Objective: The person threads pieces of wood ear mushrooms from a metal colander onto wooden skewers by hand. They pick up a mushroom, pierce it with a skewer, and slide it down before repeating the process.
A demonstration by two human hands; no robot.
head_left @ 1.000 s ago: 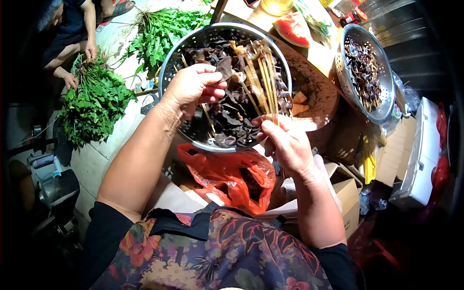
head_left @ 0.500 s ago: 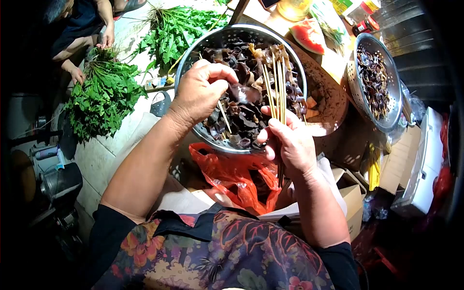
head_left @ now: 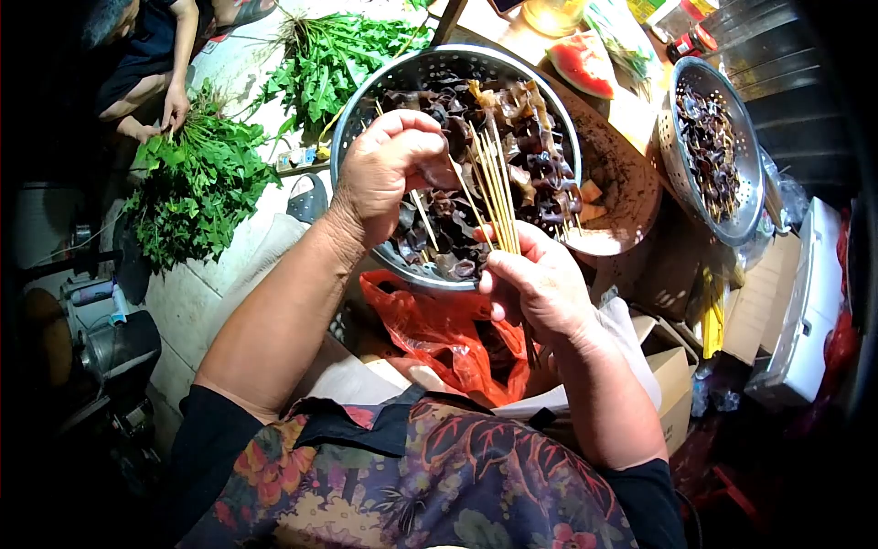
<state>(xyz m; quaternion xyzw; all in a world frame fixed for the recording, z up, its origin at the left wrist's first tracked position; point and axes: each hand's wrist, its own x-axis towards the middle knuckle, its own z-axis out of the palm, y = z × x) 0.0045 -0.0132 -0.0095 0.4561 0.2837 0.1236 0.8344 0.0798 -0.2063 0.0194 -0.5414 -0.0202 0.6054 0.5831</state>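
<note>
In the right hand [head_left: 541, 284], thin sticks [head_left: 497, 190] fan out between the fingers [head_left: 508, 266].

Leafy greens [head_left: 340, 66] lie on the pale floor [head_left: 194, 295].

the right hand [head_left: 540, 279] holds thin sticks [head_left: 498, 197] over a metal colander [head_left: 466, 59].

Watermelon [head_left: 582, 66] on table [head_left: 626, 114]; leafy greens [head_left: 340, 69] on floor [head_left: 194, 291]
</note>
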